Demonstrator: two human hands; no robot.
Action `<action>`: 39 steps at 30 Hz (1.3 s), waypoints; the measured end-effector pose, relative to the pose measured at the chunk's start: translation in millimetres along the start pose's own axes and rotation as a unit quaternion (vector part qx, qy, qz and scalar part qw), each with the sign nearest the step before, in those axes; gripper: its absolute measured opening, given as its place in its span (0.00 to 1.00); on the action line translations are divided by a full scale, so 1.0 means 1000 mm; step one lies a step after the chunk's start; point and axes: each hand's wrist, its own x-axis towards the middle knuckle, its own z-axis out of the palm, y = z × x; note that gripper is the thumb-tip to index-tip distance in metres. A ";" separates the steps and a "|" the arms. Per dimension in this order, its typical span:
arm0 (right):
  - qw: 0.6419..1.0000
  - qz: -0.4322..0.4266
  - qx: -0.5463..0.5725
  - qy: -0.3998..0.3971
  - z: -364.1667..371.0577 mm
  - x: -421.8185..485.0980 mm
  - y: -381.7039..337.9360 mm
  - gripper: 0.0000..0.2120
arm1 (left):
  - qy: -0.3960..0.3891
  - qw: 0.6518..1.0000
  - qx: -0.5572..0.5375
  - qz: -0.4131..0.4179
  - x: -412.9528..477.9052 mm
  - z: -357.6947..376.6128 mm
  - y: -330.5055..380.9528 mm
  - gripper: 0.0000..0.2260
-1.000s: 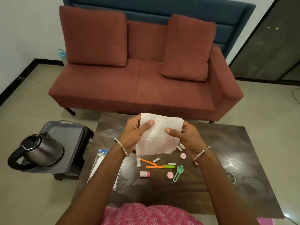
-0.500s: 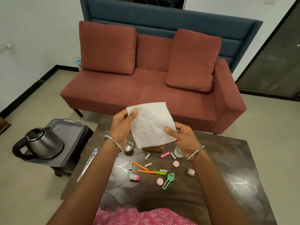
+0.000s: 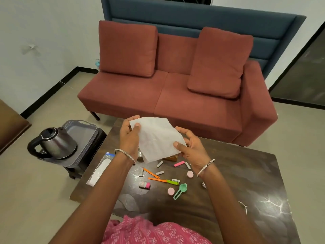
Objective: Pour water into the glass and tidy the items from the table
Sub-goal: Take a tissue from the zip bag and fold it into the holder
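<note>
The grip of the left hand [image 3: 129, 138] pinches the upper left corner of a white paper sheet [image 3: 158, 140]: the thumb lies on the near face and the fingers are behind it. The grip of the right hand [image 3: 191, 150] pinches the lower right edge of the same sheet, thumb on the near face and fingers curled behind. The sheet is held in the air at the centre of the frame, above the far edge of the dark tabletop [image 3: 246, 173], with its lower corner hanging free. Each wrist carries a metal bangle [image 3: 124, 154]. Below the sheet, small items lie loose on the tabletop: two orange strips [image 3: 151, 173], a pink stick [image 3: 179, 163], two pink discs [image 3: 190, 174], a green spoon [image 3: 180, 190] and a small bottle with a pink cap [image 3: 145, 184]. A flat plastic packet [image 3: 100, 170] lies near the tabletop's left edge. At the left of the frame, off the tabletop, a steel kettle [image 3: 56, 143] with a black handle stands on a grey tray [image 3: 84, 131] set on a low stand. A red sofa [image 3: 175, 95] with two loose cushions fills the upper half of the frame.
</note>
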 end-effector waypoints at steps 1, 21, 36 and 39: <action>1.000 0.006 0.006 -0.011 0.002 -0.001 0.001 0.24 | 0.013 1.000 -0.010 0.001 0.000 0.003 -0.001 0.10; 0.985 0.036 0.006 0.166 -0.022 0.043 0.029 0.12 | -0.086 0.987 0.114 -0.068 0.056 -0.026 -0.034 0.10; 0.954 0.206 0.018 0.215 -0.055 0.096 0.105 0.08 | -0.211 0.928 0.205 -0.230 0.143 -0.035 -0.112 0.13; 0.946 0.249 -0.004 0.209 -0.065 0.108 0.118 0.04 | -0.224 0.905 0.267 -0.245 0.161 -0.033 -0.137 0.11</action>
